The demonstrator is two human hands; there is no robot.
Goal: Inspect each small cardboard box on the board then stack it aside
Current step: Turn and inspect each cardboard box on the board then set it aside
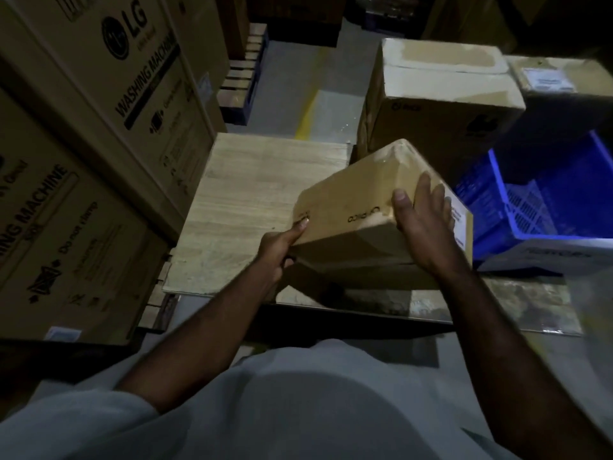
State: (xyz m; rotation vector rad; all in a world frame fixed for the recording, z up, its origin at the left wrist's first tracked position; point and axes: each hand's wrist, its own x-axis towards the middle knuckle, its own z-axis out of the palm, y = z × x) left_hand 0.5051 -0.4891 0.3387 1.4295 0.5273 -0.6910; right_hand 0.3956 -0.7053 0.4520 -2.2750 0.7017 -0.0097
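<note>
Both hands grip 1 box (361,197), tilted, over the right part of the board (252,194); can't tell if its low edge touches. L hand (282,247) pinches the near-left corner, thumb on top, fingers curled under. R hand (426,227) clasps the right end, fingers over the top. Bigger carton (441,94) behind, blue crate (537,207) to the right, washing-machine cartons (99,104) on the left.

Dim warehouse light falls from above and ahead, brightest on the pale wooden board (252,194) and on the top of the small cardboard box (361,200), whose near face lies in shadow. The blue crate (530,207) glows saturated at right. Corners sink to near black. The washing-machine cartons (99,127) bow with wide-angle distortion. The picture is grainy and soft, the shirt (298,410) at the bottom blurred.
</note>
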